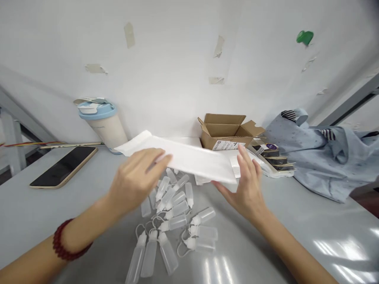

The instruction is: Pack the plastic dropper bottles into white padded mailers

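Note:
A long white padded bag [192, 157] is raised over the table, its flap end toward the left. My left hand [137, 177] grips its left part, thumb and fingers closed on the edge. At the bag's right end is my right hand [247, 189], fingers spread and pointing up, the thumb at the lower corner. Below the bag, several small translucent squeeze bottles [174, 223] with tethered caps lie in a loose group on the grey table [237, 252]. Part of the group is hidden behind the bag and my left hand.
A phone [63, 167] and a cup with a blue lid [103, 124] are at the left. An open cardboard box [225, 132], a plastic-wrapped pack [274, 157] and blue cloth [322, 154] stand or lie toward the back right, near the white wall.

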`<state>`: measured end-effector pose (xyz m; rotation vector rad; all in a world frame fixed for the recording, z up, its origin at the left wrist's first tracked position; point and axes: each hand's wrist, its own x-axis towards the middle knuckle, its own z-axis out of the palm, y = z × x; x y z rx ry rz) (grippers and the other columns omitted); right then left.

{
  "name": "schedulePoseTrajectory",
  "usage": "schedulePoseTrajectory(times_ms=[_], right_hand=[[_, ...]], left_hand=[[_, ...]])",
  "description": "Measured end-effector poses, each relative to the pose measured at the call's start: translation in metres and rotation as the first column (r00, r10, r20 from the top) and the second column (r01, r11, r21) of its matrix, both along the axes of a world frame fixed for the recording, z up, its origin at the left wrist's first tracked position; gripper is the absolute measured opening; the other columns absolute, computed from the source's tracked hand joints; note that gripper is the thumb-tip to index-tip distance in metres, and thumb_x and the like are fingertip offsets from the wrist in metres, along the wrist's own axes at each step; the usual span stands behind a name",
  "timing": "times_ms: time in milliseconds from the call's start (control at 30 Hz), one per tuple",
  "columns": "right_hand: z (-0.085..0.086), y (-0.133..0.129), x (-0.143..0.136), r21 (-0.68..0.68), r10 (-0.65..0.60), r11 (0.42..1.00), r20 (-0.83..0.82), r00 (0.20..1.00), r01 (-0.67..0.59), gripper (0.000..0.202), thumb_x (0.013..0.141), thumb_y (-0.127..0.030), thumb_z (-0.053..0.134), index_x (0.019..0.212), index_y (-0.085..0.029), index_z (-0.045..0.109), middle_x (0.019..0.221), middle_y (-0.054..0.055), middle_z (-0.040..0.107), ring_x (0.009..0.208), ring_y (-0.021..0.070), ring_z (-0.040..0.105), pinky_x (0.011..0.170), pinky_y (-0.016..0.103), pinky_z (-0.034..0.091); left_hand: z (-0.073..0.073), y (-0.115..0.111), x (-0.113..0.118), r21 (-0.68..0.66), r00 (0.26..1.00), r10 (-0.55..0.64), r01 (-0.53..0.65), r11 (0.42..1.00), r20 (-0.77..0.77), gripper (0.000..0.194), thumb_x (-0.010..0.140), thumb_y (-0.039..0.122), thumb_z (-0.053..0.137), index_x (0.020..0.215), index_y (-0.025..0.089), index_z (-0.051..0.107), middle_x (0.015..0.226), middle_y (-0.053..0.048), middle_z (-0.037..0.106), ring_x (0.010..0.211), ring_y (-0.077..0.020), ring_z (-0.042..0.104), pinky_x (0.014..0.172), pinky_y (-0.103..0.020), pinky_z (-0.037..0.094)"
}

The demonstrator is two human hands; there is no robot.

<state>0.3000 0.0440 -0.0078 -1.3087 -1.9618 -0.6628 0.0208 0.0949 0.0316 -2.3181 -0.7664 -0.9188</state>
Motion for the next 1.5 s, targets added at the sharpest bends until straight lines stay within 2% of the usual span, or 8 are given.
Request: schedulePoseTrajectory(times_ms=[233, 400, 500, 567, 633, 867, 1200, 1500], right_hand=[[0.019, -0.029, -0.017, 0.159, 0.321, 0.932, 0.056, 0.945, -0.326, 0.03, 0.091, -0.004, 0.051, 0.116, -0.014, 0.064, 0.114, 0.01, 0.071, 0.116, 0.0224, 0.062, 0.11, 0.046, 0.029], [0.023, -0.028, -0.002, 0.075, 0.363, 0.927, 0.063, 0.93, -0.367, 0.03, 0.091, -0.001, 0.048, 0.111, -0.015, 0.066, 0.118, 0.011, 0.069, 0.119, 0.0232, 0.06, 0.098, 0.041, 0.044], [0.023, -0.028, 0.004, -0.013, 0.381, 0.925, 0.051, 0.923, -0.381, 0.037, 0.091, 0.001, 0.044, 0.117, -0.018, 0.063, 0.126, 0.01, 0.064, 0.125, 0.0225, 0.054, 0.102, 0.041, 0.043], [0.024, -0.029, 0.004, -0.151, 0.41, 0.904, 0.036, 0.911, -0.401, 0.039, 0.092, -0.003, 0.044, 0.123, -0.021, 0.06, 0.138, 0.011, 0.054, 0.133, 0.0244, 0.046, 0.105, 0.044, 0.041], [0.027, -0.031, 0.001, -0.342, 0.453, 0.841, 0.023, 0.891, -0.419, 0.039, 0.094, -0.019, 0.051, 0.132, -0.023, 0.054, 0.152, 0.014, 0.034, 0.14, 0.0317, 0.032, 0.106, 0.053, 0.039], [0.047, -0.05, -0.013, -0.726, 0.567, 0.563, -0.009, 0.823, -0.395, 0.107, 0.075, -0.058, 0.066, 0.153, -0.015, 0.008, 0.159, 0.018, 0.003, 0.144, 0.0392, 0.009, 0.107, 0.06, 0.032], [0.024, -0.057, -0.037, -0.564, 0.496, 0.774, 0.257, 0.829, -0.288, 0.093, 0.082, -0.06, 0.058, 0.146, -0.004, 0.021, 0.143, 0.039, 0.034, 0.137, 0.0496, 0.026, 0.088, 0.068, 0.045], [0.036, -0.051, -0.023, -0.554, 0.459, 0.759, 0.08, 0.885, -0.344, 0.058, 0.081, -0.021, 0.047, 0.136, -0.008, 0.036, 0.114, 0.015, 0.067, 0.107, 0.0279, 0.062, 0.093, 0.049, 0.048]], left_hand=[[-0.012, -0.024, -0.008, 0.06, 0.982, -0.191, 0.19, 0.98, 0.009, 0.024, 0.088, 0.01, 0.057, 0.111, 0.011, 0.063, 0.11, -0.016, 0.067, 0.106, -0.0298, 0.062, 0.086, -0.044, 0.051], [-0.003, -0.01, -0.035, -0.433, 0.907, 0.149, 0.041, 0.9, 0.395, 0.038, 0.095, 0.039, 0.043, 0.122, 0.019, 0.061, 0.125, -0.012, 0.064, 0.117, -0.0325, 0.056, 0.1, -0.053, 0.042], [0.005, -0.002, -0.048, -0.896, 0.757, 0.517, 0.203, 0.394, 0.399, 0.049, 0.085, 0.05, 0.057, 0.124, 0.021, 0.062, 0.115, -0.009, 0.07, 0.104, -0.031, 0.065, 0.087, -0.044, 0.053], [0.007, 0.004, -0.054, -0.931, 0.793, 0.538, 0.364, -0.042, 0.286, 0.042, 0.078, 0.047, 0.066, 0.108, 0.019, 0.071, 0.099, -0.008, 0.075, 0.087, -0.0283, 0.07, 0.072, -0.036, 0.057], [0.004, 0.01, -0.061, -0.865, 0.81, 0.533, 0.432, -0.256, 0.247, 0.026, 0.074, 0.038, 0.072, 0.09, 0.018, 0.075, 0.084, -0.007, 0.076, 0.073, -0.0229, 0.07, 0.061, -0.028, 0.055], [-0.006, 0.02, -0.064, -0.806, 0.713, 0.637, 0.543, -0.237, 0.293, 0.009, 0.068, 0.026, 0.073, 0.069, 0.018, 0.073, 0.066, -0.004, 0.071, 0.053, -0.0137, 0.062, 0.044, -0.018, 0.044], [-0.009, -0.047, 0.01, -0.589, 0.822, 0.31, 0.561, -0.581, 0.478, 0.018, 0.075, 0.025, 0.074, 0.091, 0.018, 0.069, 0.082, 0.001, 0.068, 0.08, -0.0157, 0.062, 0.073, -0.024, 0.047], [-0.016, -0.066, 0.024, -0.871, 0.903, 0.322, 0.384, -0.308, 0.284, 0.036, 0.091, 0.049, 0.048, 0.074, 0.017, 0.052, 0.058, 0.006, 0.042, 0.049, -0.009, 0.041, 0.044, -0.019, 0.034]])
